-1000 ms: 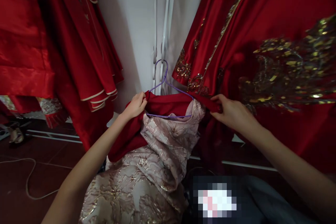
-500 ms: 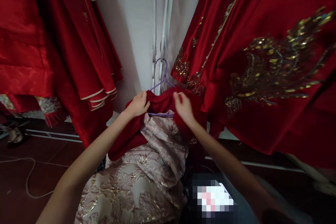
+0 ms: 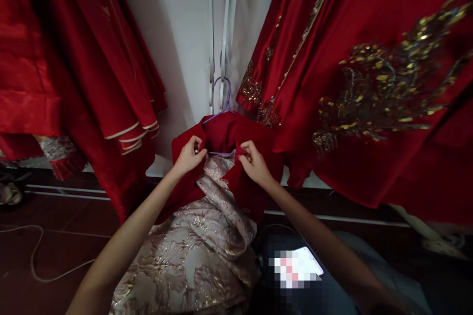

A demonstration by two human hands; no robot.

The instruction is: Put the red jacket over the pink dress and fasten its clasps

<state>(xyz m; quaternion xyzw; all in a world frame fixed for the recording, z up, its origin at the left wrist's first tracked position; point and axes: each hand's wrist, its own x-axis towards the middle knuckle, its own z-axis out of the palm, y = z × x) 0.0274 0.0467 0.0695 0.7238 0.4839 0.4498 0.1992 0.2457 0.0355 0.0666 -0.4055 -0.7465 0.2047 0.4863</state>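
Between the two racks, against the wall: a red garment hung on a purple hanger, whose hook caught on the white upright rails of the wall.
Left hand: closed on the garment's left front edge, fingers curled in and pinching the cloth just under the hanger's shoulder.
Right hand: closed the same way on the right front edge, knuckles up, a fold of red cloth dropping from its grip.
Direction from the hands: the garment lay straight ahead of both and a little above them, collar towards the wall, body falling back towards the person.
Long axis: the hanger's bar ran level from left to right, one hand at each end of its visible stretch; the garment's length ran top to bottom.
Gap between the hands: narrow, showing the bar and a wedge of pale cloth; the two red edges were near each other but apart.
Nearer hand: neither by much; the left sat slightly higher and closer to the bar.
Brocade dress: pale pink and gold, under the red cloth, spilling down between the forearms.
Piped red gowns: hung at the left, well apart from the left hand.
Embroidered red gown: hung at the right, its hem just beside the garment's shoulder; whether they touched could not be told.
Floor: dark, with a pale cable lying on it.
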